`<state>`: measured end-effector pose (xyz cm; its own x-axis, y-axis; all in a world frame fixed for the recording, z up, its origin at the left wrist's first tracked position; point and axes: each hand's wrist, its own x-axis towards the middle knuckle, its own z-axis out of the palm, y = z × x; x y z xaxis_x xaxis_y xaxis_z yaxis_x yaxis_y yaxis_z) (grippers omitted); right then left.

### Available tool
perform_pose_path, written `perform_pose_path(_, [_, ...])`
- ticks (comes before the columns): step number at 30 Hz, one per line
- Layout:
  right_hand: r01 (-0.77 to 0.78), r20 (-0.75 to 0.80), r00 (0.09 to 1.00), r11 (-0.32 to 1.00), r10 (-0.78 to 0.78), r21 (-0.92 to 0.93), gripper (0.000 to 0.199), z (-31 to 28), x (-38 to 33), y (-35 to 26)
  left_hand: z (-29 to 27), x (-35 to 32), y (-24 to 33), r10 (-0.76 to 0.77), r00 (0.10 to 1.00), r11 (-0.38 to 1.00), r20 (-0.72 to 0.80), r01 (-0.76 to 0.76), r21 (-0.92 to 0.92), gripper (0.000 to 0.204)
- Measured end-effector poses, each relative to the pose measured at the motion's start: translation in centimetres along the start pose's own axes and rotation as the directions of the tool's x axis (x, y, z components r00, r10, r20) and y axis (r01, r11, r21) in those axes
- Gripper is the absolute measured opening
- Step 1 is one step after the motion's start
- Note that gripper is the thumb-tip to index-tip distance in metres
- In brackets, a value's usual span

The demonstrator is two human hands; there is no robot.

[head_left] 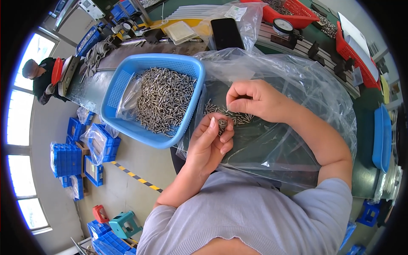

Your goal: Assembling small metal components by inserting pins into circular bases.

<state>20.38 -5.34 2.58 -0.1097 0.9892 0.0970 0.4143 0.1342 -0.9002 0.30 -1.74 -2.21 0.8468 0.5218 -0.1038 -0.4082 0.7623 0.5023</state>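
Note:
My left hand (209, 142), closed, holds a small round metal part (222, 123) with a hole in its end, between thumb and fingers. Just above it and to the right, my right hand (263, 101) has thumb and forefinger pinched together. What they hold, if anything, is too small to make out. Beneath both hands, loose small metal pins (243, 118) lie scattered on a clear plastic sheet (280, 140). To the left stands a blue plastic basket (196, 91) with a heap of similar metal pins (163, 97) and a clear bag (129, 97) inside.
A black phone (226, 34) lies at the back, near a dial gauge (282, 26) on a metal rail. Red baskets (297, 12) and a blue tray (382, 138) line the right side. Another person (42, 78) works at the far left. Blue crates (67, 159) stand on the floor.

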Motion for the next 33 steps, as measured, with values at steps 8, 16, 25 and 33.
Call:
perform_pose_path(8, [-0.044, 0.109, 0.994, 0.977, 0.022, 0.207, 0.014, 0.6, -0.4, -0.8, 0.0, 0.1, -0.1, -0.02, 0.999, 0.999, -0.026, 0.021, 0.032, 0.02])
perform_pose_path(16, [-0.024, 0.121, 0.993, 0.986, 0.004, 0.164, 0.011, 0.8, -0.5, -0.9, 0.0, 0.0, -0.1, -0.027, 0.999, 0.999, -0.042, 0.029, 0.044, 0.021])
perform_pose_path(25, [0.097, 0.095, 0.99, 0.991, -0.106, 0.096, 0.014, 1.2, -0.4, -0.5, -0.2, 0.3, 0.1, -0.094, 0.995, 0.996, 0.02, 0.094, -0.001, 0.026])
perform_pose_path(33, [0.183, 0.011, 0.983, 0.983, -0.183, -0.024, 0.012, 0.8, -0.6, -0.9, 0.1, 0.2, -0.2, -0.023, 0.999, 0.998, -0.039, 0.025, 0.051, 0.027])
